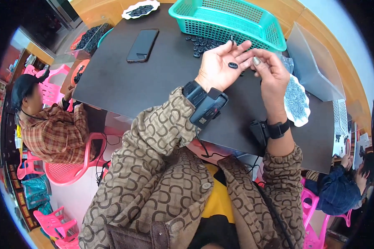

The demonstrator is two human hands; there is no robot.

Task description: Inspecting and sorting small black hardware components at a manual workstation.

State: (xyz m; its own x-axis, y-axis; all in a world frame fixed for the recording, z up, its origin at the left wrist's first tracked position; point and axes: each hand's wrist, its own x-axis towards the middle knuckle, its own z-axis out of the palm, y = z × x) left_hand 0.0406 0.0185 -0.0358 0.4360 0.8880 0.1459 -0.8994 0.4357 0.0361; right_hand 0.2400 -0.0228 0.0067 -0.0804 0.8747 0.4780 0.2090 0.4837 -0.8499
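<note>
My left hand [221, 68] is turned palm up over the dark table, fingers partly spread. A small black oval piece [233, 65] with holes in it lies on that palm near the fingers. Something thin and dark stands at the tip of the left thumb, too small to name. My right hand [274, 72] is close on the right, thumb and fingers pinched together beside the left fingertips; what the pinch holds, if anything, is hidden. Behind the hands lies a pile of similar black pieces [201, 45]. A white scalloped plate of small silvery parts [296, 101] sits beside my right wrist.
A green basket [228, 29] stands at the back, with a clear plastic bin [316, 62] to its right. A phone [143, 45] lies on the table [112, 83] at left. Another white plate [131, 9] holds black pieces. One person [56, 128] sits left, another [338, 186] right.
</note>
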